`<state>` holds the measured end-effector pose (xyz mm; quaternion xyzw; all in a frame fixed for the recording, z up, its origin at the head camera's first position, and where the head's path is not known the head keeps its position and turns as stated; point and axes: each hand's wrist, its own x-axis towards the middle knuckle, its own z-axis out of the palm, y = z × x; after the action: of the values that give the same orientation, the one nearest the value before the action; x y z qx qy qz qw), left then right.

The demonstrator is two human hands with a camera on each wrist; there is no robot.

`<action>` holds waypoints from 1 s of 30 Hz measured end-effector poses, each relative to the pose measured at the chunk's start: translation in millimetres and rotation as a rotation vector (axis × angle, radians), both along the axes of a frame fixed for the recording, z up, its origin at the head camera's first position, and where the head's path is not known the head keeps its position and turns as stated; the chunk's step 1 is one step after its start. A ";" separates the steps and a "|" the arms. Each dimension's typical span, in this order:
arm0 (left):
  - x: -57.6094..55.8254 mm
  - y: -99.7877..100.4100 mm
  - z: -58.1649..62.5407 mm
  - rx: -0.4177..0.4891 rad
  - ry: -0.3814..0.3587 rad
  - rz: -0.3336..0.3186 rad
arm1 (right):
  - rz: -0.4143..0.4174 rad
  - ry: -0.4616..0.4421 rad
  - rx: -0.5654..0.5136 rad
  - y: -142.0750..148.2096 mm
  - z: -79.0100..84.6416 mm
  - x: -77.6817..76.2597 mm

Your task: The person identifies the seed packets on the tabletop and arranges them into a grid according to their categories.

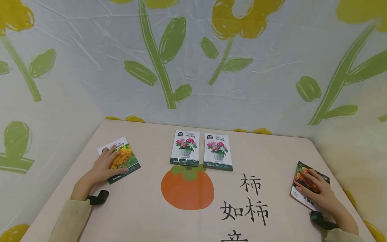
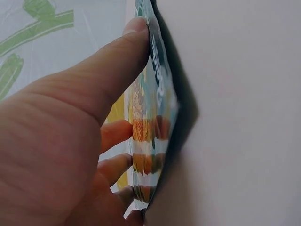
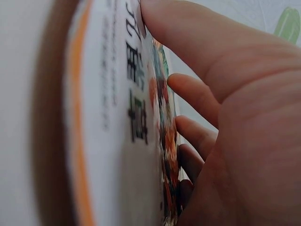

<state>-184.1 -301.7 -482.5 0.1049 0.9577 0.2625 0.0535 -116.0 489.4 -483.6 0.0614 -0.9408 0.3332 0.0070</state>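
At the table's left side my left hand (image 1: 104, 165) rests on a seed packet (image 1: 130, 157) printed with a yellow-orange flower. In the left wrist view, the thumb and spread fingertips (image 2: 136, 28) touch the packet's face (image 2: 153, 94). My right hand (image 1: 321, 193) lies on another seed packet (image 1: 302, 176) with orange flowers, near the right edge. Fingers (image 3: 190, 92) touch its face in the right wrist view, and it looks thick along its orange-edged side. Two matching seed packets (image 1: 185, 148) with pink potted flowers lie side by side at the back middle, apart from both hands.
The pale table (image 1: 136, 208) carries a printed orange persimmon (image 1: 187, 190) and black characters (image 1: 246, 208). Behind it rises a white sheet (image 1: 105, 50) with yellow flowers and green leaves. Dark wrist straps with small cameras (image 1: 102, 196) sit on both wrists.
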 end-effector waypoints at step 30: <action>2.8 2.6 4.3 0.003 -0.037 0.000 | 0.029 0.033 -0.026 -1.5 1.3 0.0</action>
<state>-181.3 -299.1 -478.2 0.1002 0.9562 0.2657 0.0710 -116.0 488.0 -482.3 0.0802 -0.9352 0.3443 0.0183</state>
